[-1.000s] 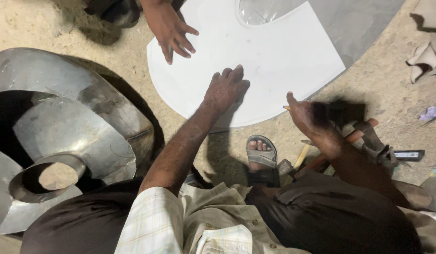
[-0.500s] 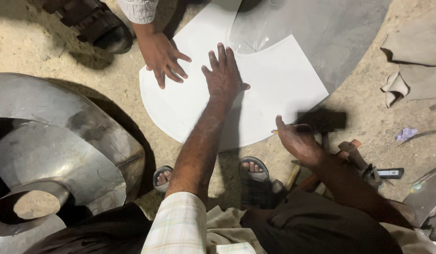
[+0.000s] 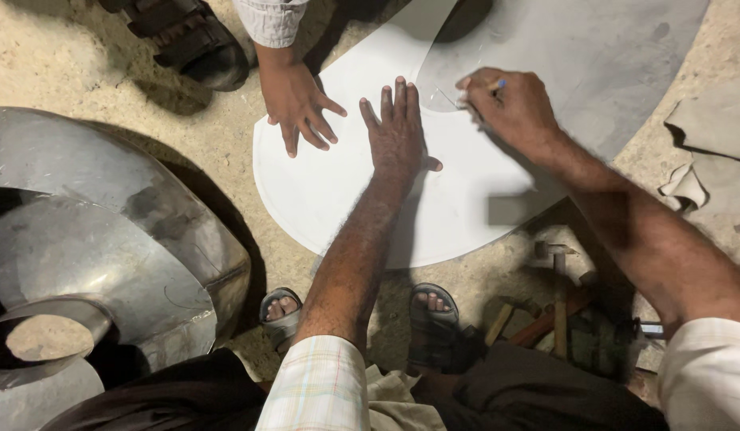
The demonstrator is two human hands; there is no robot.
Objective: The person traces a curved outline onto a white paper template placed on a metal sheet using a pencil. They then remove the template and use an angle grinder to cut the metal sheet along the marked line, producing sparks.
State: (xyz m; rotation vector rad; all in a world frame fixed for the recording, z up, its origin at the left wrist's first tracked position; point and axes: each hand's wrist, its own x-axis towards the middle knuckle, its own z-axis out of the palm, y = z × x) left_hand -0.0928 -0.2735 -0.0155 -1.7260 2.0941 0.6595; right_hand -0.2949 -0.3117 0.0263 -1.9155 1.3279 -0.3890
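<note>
The left hand [image 3: 398, 136] lies flat, fingers spread, on the white curved template [image 3: 338, 199] on the floor. The right hand [image 3: 510, 108], fingers pinching a pencil [image 3: 496, 83], touches its far edge against the grey metal sheet [image 3: 593, 56]. Another person's hand [image 3: 298, 104] presses the template's left part.

We press our left hand [image 3: 398, 132] flat, fingers spread, on the white curved template [image 3: 338, 191], which lies over a grey metal sheet [image 3: 593, 56] on the sandy floor [image 3: 83, 80]. At two o'clock our right hand [image 3: 510, 104] pinches a pencil [image 3: 496, 83]. Another person's hand [image 3: 298, 104] rests on the template at eleven o'clock.
</note>
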